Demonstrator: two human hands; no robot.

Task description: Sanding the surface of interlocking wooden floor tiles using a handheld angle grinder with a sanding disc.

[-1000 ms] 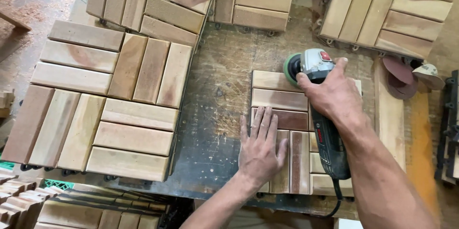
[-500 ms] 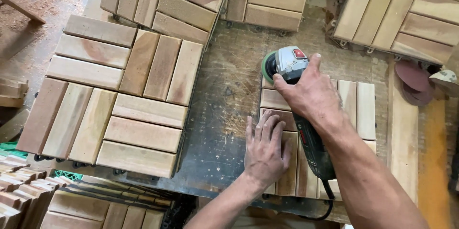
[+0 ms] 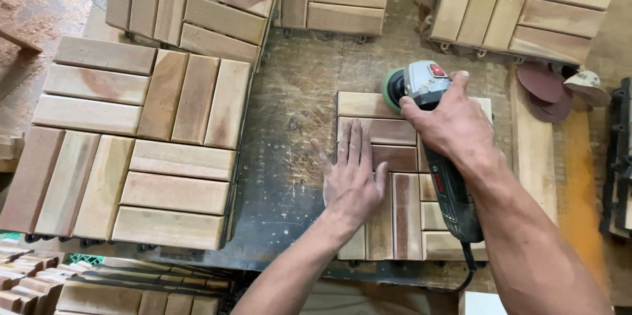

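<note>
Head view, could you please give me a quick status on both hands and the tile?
Left hand flat on wooden tile. Right hand gripping sander, pad at tile's far edge. Stacked tiles left, clear of it.

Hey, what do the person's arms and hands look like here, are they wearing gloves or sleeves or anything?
No gloves and no sleeves in view: the left hand and right hand are bare, as are both forearms. No watch, ring or wristband shows. The left hand's fingers look lightly dusted, probably with sawdust.

Matt wooden tile [image 3: 395, 216], scratched workbench [image 3: 316, 84]
</note>
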